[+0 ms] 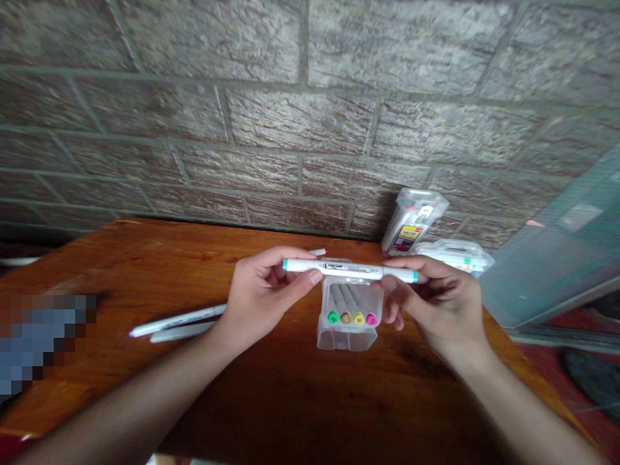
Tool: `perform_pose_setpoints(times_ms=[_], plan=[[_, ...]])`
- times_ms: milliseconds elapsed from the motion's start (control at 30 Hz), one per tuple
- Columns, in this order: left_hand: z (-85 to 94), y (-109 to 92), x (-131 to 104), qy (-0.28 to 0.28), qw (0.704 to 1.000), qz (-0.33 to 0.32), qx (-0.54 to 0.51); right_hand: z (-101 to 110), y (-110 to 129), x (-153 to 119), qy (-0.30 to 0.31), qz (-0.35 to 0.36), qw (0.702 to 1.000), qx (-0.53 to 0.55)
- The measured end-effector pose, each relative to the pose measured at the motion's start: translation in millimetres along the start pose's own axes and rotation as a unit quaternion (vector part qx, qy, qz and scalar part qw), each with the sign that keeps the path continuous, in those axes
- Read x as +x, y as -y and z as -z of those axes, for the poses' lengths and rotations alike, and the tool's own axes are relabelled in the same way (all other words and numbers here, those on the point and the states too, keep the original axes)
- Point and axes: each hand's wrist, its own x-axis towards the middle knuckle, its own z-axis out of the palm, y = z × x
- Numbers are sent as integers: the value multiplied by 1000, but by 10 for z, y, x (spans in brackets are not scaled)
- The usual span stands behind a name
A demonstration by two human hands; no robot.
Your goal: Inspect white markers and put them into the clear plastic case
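A white double-ended marker (349, 268) with turquoise ends is held level between my two hands. My left hand (264, 294) pinches its left end between thumb and fingers. At the other end, my right hand (438, 300) grips the cap section the same way. Below and behind the marker, an open clear plastic case (346, 338) stands on the wooden table. Several markers lie inside it, their round ends showing green (333, 318), brown, yellow (358, 318) and pink (371, 319). The case's upper part is partly hidden by the held marker.
Left of my left hand lie loose white markers (177, 321) on the wooden table (271, 387). Another marker with a red tip (318, 251) is behind my hands. A tall clear marker case (411, 223) and a lower clear case (458, 252) stand near the brick wall (300, 129).
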Motion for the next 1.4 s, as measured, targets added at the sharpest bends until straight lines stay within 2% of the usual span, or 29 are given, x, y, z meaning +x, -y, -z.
perform_pose_setpoints(times_ms=[100,333,533,767,933,1067,1400], plan=[[2,-16,5,1,1000,5,17,-4,2,-8,8,4,1000,2],[4,-14,3,1,999,4,36,-63,21,-38,-36,-6,999,-8],[3,1,1,4,1000,6,30,-26,-52,1,-24,33,999,-19],[17,-11,-11,16,1000,24,11,-35,9,-19,-40,1,999,-22],[33,-20,-18,30,999,28,1,-26,-3,-7,-27,19,999,-6],[32,-6,-8,24,1000,19,2,-22,-3,-10,-27,6,1000,-6],[11,-17,5,16,999,13,27,-28,-54,-3,-26,34,999,-28]])
